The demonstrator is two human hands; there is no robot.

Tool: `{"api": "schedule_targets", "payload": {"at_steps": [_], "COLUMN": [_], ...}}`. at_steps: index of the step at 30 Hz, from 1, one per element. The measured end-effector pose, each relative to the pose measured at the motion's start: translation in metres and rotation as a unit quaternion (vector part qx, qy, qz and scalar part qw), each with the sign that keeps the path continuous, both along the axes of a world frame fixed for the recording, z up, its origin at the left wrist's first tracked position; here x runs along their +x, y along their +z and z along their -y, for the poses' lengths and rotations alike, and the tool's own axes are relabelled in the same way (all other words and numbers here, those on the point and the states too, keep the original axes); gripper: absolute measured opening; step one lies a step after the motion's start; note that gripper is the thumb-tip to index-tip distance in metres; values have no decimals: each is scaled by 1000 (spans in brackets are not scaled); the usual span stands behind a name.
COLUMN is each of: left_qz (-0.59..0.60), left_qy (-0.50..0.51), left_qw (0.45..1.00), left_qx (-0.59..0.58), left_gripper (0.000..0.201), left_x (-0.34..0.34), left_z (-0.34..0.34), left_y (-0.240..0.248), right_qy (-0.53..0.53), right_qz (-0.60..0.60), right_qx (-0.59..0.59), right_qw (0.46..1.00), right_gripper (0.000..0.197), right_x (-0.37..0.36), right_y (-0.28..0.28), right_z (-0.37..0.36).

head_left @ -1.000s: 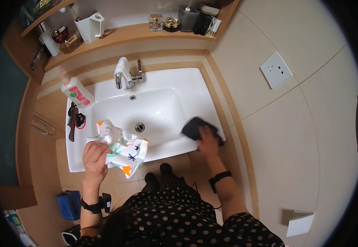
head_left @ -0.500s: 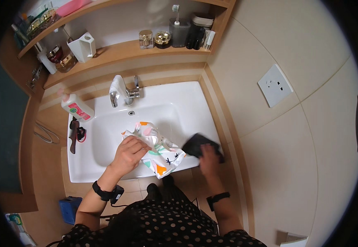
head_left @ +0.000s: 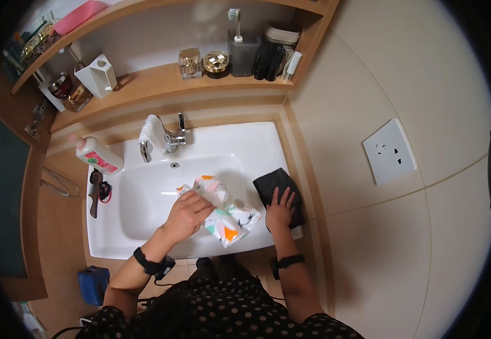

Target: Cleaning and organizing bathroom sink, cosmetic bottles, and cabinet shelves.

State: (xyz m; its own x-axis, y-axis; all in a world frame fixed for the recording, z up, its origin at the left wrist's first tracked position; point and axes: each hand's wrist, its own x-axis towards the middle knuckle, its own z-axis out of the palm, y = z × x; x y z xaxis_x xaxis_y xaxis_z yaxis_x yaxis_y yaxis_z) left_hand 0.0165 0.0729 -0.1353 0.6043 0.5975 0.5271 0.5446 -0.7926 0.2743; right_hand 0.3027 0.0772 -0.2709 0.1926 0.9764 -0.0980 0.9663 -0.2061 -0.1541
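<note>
My left hand point(head_left: 188, 216) is closed on the upper edge of a white drawstring-like soft bag point(head_left: 223, 226) printed with orange, green, pink and black shapes. The bag hangs over the front part of the white sink point(head_left: 144, 237), and part of its opening is hidden by my fingers. On the sink's right ledge lies a flat black square item point(head_left: 268, 184), perhaps a folded cloth or pouch. My right hand point(head_left: 280, 212) rests on top of it with the fingers spread.
A chrome faucet point(head_left: 172, 140) draped with a white cloth point(head_left: 151, 129) stands at the back. A pump bottle point(head_left: 100, 155) and a brown comb point(head_left: 94, 195) sit on the left ledge. Jars point(head_left: 216, 64) and a toothbrush cup point(head_left: 244, 53) line the wooden shelf point(head_left: 149, 79).
My right hand has set the black item down flat on the right ledge and spread its fingers over it. My left hand still holds the bag, which has shifted slightly.
</note>
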Motion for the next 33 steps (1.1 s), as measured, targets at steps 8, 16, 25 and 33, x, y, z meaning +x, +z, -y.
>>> {"api": "schedule_targets", "payload": {"at_steps": [8,16,25,33], "left_qz": [41,-196,-93,67], "left_qy": [-41,-107,36,430], "left_qw": [998,974,973,882], "left_qx": [40,-37,-208,-184], "left_gripper": [24,28,62,39], "left_x": [68,177,38,-184], "left_z": [-82,-92,-26,65], "left_y": [-41,-116,-99,-116], "right_qy": [104,296,386,535], "right_qz": [-117,-285,-236,-195], "right_qx": [79,25,-69,-152], "right_qw": [984,911,889,808], "right_gripper": [41,59,65,75], "right_x": [16,-21,-52,-146], "right_y": [-19,13,33,29], "right_z": [100,144,112,102]}}
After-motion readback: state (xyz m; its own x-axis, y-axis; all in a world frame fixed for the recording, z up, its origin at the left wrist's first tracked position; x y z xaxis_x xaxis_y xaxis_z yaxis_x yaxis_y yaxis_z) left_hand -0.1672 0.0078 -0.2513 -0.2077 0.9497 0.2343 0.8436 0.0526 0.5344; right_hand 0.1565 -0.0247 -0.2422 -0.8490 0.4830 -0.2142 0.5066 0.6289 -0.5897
